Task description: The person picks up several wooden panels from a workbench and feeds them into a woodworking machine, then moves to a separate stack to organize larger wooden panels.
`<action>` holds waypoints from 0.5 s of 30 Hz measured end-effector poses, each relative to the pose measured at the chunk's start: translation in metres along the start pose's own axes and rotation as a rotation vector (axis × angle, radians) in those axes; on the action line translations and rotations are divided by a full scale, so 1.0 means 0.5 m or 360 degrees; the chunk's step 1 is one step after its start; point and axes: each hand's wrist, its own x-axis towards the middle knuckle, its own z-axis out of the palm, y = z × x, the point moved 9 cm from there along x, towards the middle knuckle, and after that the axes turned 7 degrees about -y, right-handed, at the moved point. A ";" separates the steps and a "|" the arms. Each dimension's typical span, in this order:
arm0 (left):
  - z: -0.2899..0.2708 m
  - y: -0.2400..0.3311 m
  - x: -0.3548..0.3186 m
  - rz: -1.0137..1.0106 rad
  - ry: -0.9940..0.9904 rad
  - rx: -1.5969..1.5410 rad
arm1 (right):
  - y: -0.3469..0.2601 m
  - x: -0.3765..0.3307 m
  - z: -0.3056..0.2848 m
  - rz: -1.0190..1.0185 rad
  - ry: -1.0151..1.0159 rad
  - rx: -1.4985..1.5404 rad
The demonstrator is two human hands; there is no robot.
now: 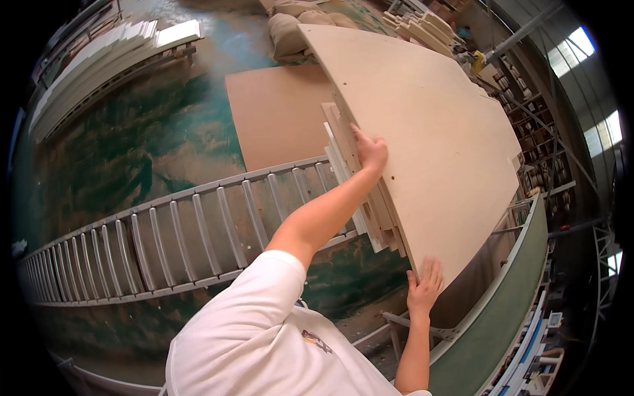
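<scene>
**Two hands on a pale board above a roller track**

A person in a white T-shirt (264, 343) holds a large, pale board (429, 138) tilted over a stack of narrower panels (370, 198). The left hand (370, 150) reaches up along the board's left edge, fingers curled over it and gripping. The right hand (426, 287) lies flat and open against the board's near corner, fingers spread upward, pressing rather than clasping. The board is smooth, matt and light tan, with a few small dark holes near its left edge; fisheye distortion bows its long edges.

The panels beneath show as stepped, layered edges, some whitish, some raw wood. How many there are cannot be told, since the board covers most of them.

Below the left arm runs a roller conveyor (165, 244) of grey metal, its rods evenly spaced between two rails and curving away to the left. A brown sheet (277, 112) lies flat on the worn green floor (132, 152) beyond it. A stack of white slats (105, 59) sits at upper left, and beige sacks (287, 30) are piled behind the board's far end. A green belt (502, 310) slopes along the right side. Shelving (535, 125) at far right holds small items too blurred and distant to identify.
</scene>
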 end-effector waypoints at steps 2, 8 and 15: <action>0.041 -0.001 0.005 -0.0029 0.0013 0.0042 | 0.029 0.029 0.011 0.0019 0.0019 -0.0032; 0.142 -0.011 0.029 0.0024 -0.0032 0.0002 | 0.103 0.096 0.036 0.0027 0.0033 -0.0069; 0.193 -0.020 0.077 0.0013 0.0088 0.0187 | 0.107 0.156 0.032 0.0006 0.0030 -0.0102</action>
